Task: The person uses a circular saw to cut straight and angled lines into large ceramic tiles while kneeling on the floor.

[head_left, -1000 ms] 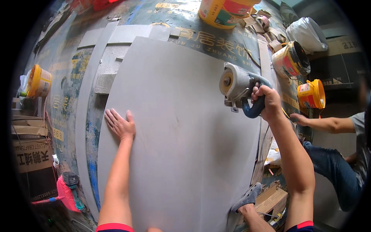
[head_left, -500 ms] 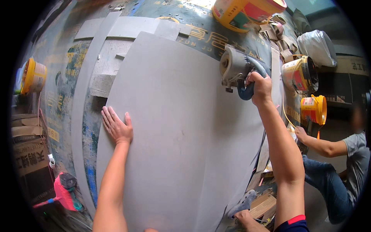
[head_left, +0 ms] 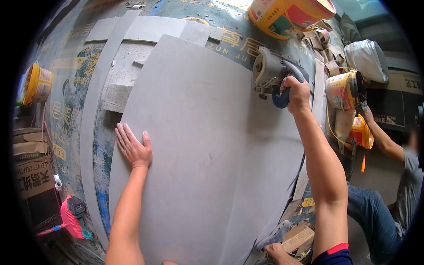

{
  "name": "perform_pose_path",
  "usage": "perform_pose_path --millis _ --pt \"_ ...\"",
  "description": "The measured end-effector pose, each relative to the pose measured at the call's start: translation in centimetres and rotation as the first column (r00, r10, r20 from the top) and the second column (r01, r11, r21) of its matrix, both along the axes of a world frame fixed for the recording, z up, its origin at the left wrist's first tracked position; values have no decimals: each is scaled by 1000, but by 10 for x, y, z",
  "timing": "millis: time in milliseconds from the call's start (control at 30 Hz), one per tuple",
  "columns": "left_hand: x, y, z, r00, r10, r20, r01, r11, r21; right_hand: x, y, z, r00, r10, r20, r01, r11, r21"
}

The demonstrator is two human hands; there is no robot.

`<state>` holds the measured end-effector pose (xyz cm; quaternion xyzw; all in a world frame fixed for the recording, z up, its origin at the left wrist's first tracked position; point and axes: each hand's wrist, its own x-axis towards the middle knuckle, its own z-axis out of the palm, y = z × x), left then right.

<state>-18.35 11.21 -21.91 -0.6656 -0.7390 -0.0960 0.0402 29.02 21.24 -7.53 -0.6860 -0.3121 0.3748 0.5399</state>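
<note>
A large grey tile [head_left: 198, 145] lies before me across the middle of the view. My left hand [head_left: 134, 146] rests flat on its left edge, fingers spread. At the upper right, my right hand [head_left: 297, 93] is wrapped round the dark handle of a handheld tile saw [head_left: 274, 70]. The saw sits over the tile's far right edge; its blade is hidden, and I cannot tell whether it touches the tile. Left of the tile runs a long narrow grey strip [head_left: 98, 79]. Another grey tile piece [head_left: 145, 28] lies across the far end.
At the far right stand a large yellow bucket [head_left: 282, 17], a blackened bucket [head_left: 342, 90] and a small yellow bucket [head_left: 361, 132]. A co-worker's arm [head_left: 384, 130] reaches among them. On the left are another yellow bucket [head_left: 39, 85], cardboard boxes [head_left: 37, 176] and a pink brush [head_left: 73, 218].
The co-worker's hand has moved away from me, up to the buckets, and the small bucket has shifted. The saw has barely moved in my right hand; my left hand stays put.
</note>
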Motion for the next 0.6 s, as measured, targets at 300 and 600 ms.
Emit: perform_pose_path --millis 300,600 --pt "-2 1 1 1000 -8 -6 8 1000 4 -1 8 -3 1000 4 -16 -4 1000 -13" --pt "0 0 1 1000 -3 3 3 1000 2 1 12 -8 1000 -10 14 10 1000 -19"
